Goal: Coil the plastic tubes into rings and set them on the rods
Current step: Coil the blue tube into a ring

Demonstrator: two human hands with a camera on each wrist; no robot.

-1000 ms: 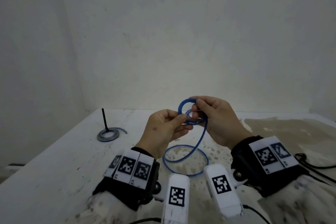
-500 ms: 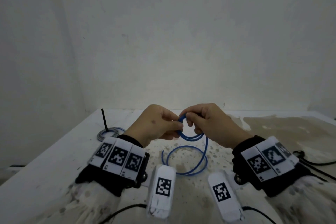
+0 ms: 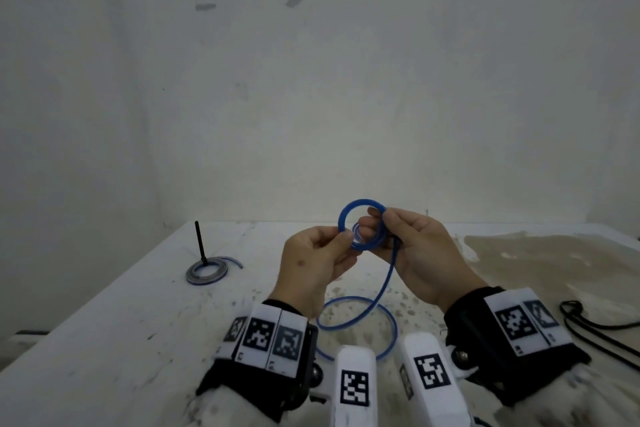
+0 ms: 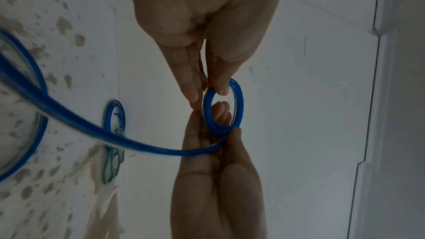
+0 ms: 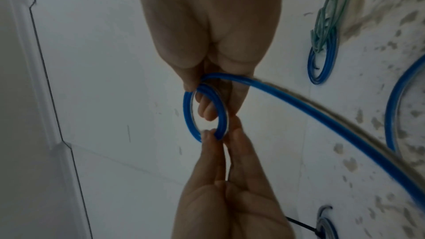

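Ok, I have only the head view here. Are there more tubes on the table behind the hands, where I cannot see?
Observer: Yes. The right wrist view shows a small blue coil lying on the table, and a green tube bundle overlapping one end of it.
Operator: Is that coil already on a rod?
Observer: I cannot tell. A short dark mark shows inside it, too small to identify.
Operator: And do the right fingers go through the ring being wound?
Observer: Yes. In the right wrist view the right hand has fingers passing through the ring.
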